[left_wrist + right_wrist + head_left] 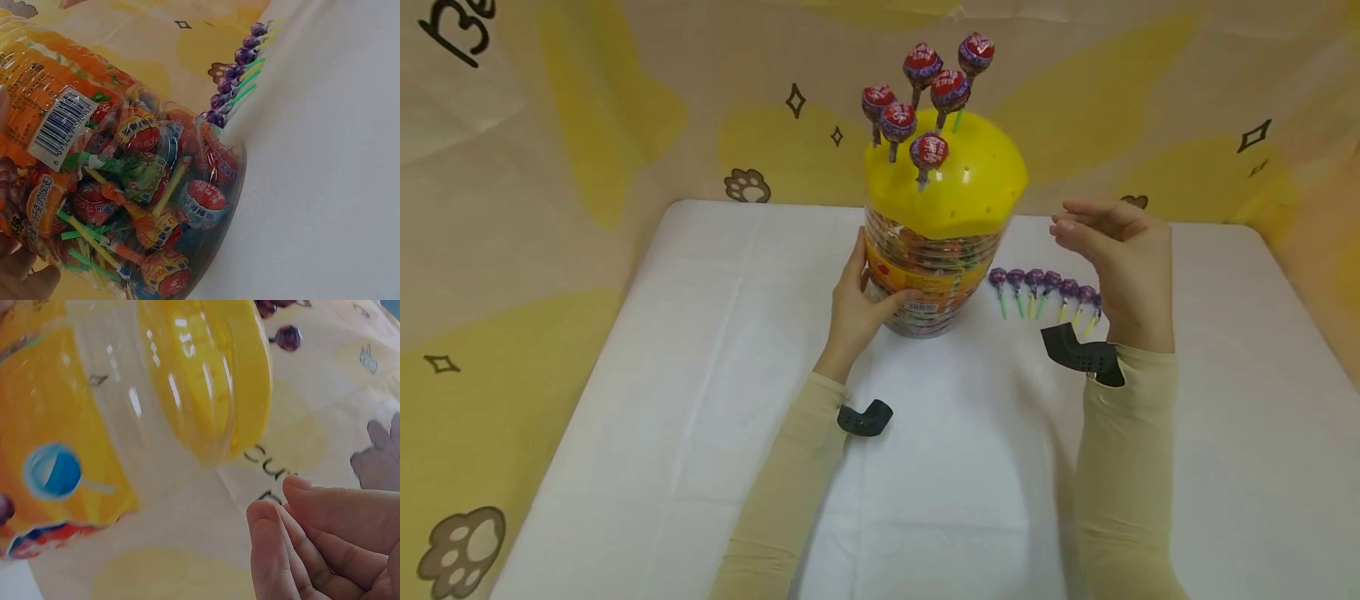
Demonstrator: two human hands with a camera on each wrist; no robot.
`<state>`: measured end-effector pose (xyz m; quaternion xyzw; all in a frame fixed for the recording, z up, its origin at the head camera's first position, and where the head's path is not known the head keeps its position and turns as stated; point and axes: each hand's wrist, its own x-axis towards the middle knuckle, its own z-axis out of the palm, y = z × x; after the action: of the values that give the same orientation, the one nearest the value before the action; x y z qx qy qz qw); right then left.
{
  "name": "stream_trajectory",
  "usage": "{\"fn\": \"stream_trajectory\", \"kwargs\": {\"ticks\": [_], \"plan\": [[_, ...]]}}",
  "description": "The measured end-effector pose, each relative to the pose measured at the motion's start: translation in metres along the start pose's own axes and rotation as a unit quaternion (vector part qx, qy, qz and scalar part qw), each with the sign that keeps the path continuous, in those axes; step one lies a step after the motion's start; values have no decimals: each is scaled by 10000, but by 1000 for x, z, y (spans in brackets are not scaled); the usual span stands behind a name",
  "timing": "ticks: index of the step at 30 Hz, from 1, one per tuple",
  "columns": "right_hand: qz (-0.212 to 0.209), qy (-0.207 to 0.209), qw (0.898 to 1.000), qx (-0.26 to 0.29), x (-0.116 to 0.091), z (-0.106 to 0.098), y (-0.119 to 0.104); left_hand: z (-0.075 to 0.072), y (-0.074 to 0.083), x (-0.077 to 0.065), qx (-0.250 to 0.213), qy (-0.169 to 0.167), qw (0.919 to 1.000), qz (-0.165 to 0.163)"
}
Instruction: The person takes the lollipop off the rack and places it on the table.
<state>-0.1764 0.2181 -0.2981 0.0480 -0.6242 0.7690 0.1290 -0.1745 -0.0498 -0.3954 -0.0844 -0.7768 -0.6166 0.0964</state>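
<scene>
A clear plastic jar (925, 279) with an orange label and a domed yellow lid (973, 179) is near the back of the table. My left hand (861, 304) grips it low on its left side, thumb across the front beside the barcode. Wrapped lollipops (159, 234) show through its wall. Several red-and-purple lollipops (898, 122) stand up from the lid, which has small holes. To the right of the jar, my right hand (1123, 262) hovers with nothing in it. In the right wrist view its thumb (344, 509) and forefinger (269, 544) are slightly apart.
Several purple-wrapped lollipops (1035, 282) with green and yellow sticks lie in a row right of the jar, partly hidden by the right hand. A white cloth covers the table (700, 400). Behind it hangs a yellow patterned backdrop (760, 100).
</scene>
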Motion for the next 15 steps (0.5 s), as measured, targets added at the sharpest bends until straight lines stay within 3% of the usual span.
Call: {"fn": "stream_trajectory", "kwargs": {"ticks": [7,15], "plan": [[-84,-172,9992,-363,6,22,-23,0,0,0,-12,10,10000,3],[-441,-312,9983,-216,14,43,-38,1,-1,0,-91,9,10000,9]]}}
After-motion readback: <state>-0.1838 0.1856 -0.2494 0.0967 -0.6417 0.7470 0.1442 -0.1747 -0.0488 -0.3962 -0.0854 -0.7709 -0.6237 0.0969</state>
